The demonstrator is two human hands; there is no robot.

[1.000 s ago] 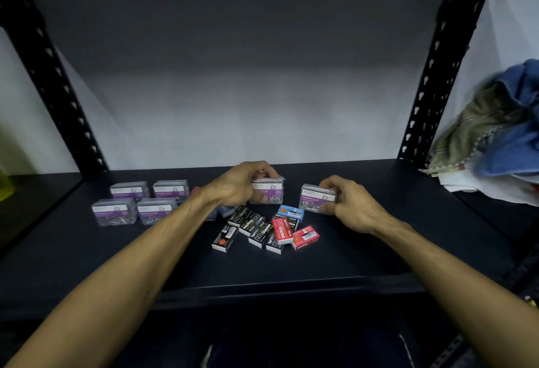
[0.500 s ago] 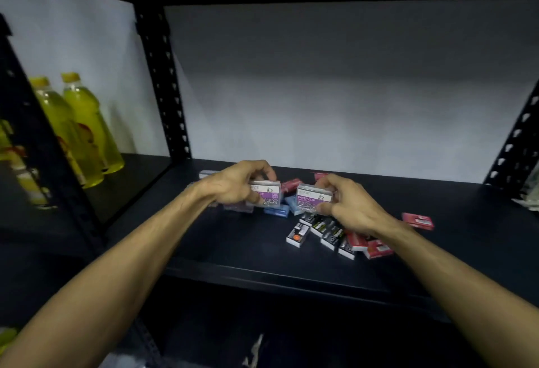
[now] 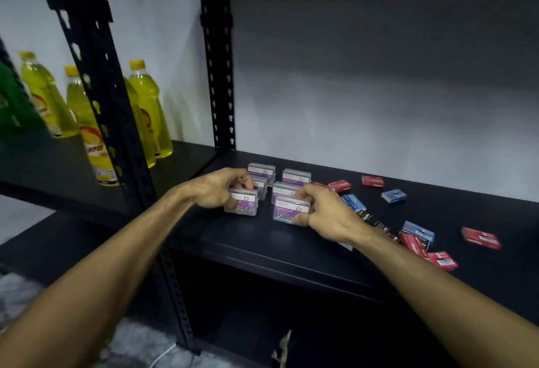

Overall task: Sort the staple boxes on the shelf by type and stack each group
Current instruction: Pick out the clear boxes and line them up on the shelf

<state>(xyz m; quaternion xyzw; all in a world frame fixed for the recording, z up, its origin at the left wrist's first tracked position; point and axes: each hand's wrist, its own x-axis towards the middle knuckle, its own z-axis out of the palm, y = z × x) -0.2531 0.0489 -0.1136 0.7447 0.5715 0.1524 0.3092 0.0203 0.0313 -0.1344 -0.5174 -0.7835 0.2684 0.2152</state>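
Boxes in both hands have travelled left: a second ago each hand gripped a clear paper-clip box over the loose pile mid-shelf, now both sit at the left end beside the four clear boxes already parked there.

Left hand [image 3: 217, 189] grips one clear paper-clip box [image 3: 242, 203] with fingers curled over its top; box looks down on the shelf [image 3: 250, 239] or just above it, can't tell which. Right hand [image 3: 323, 210] pinches a second clear box [image 3: 288, 212], label "PAPER CLIP" readable, just right of the first, front row. Behind them the four parked clear boxes [image 3: 295, 177] sit two by two, close together, near the back wall.

Meaning for the task: clear-box group goes from four to six in one spot. So sorting of that type looks close to done, judging from what's visible. Nothing stacked yet though, all appear single layer.

Remaining small cardboard staple boxes lie scattered to the right, well apart from the clear group: red boxes [image 3: 481, 238], blue boxes [image 3: 394, 195], black boxes [image 3: 364, 216] partly hidden under the right forearm. Those are unsorted.

Next likely: release both, then stack clear ones or start on colours. Risk: slick plastic lids, stacks may slide.

Yellow drink bottles [image 3: 148, 111] stand in the neighbouring bay, irrelevant.
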